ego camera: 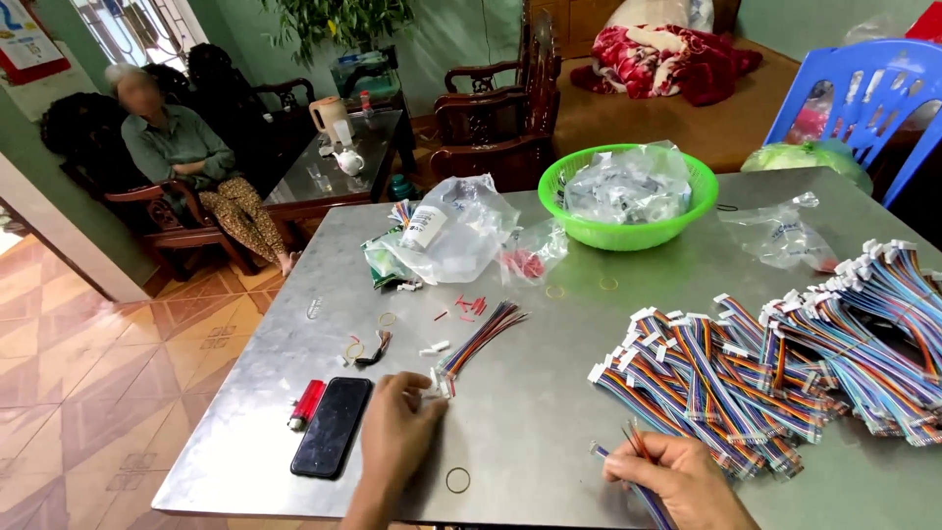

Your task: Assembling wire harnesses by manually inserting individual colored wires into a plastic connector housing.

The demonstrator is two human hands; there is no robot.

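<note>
We see a thin wire bundle (479,339) of striped colours lying slantwise on the metal table, its white connector end at our left hand (397,432). Our right hand (677,479) pinches a few loose wires (636,447), near the big pile.

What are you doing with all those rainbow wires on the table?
A person sits at a metal table sorting coloured wire bundles. The left hand pinches the white connector end of a small wire bundle lying on the table. The right hand holds a few thin wires beside a big pile of finished bundles. A black phone and a red lighter lie near the left hand. A green basket of plastic bags sits further back.
</note>
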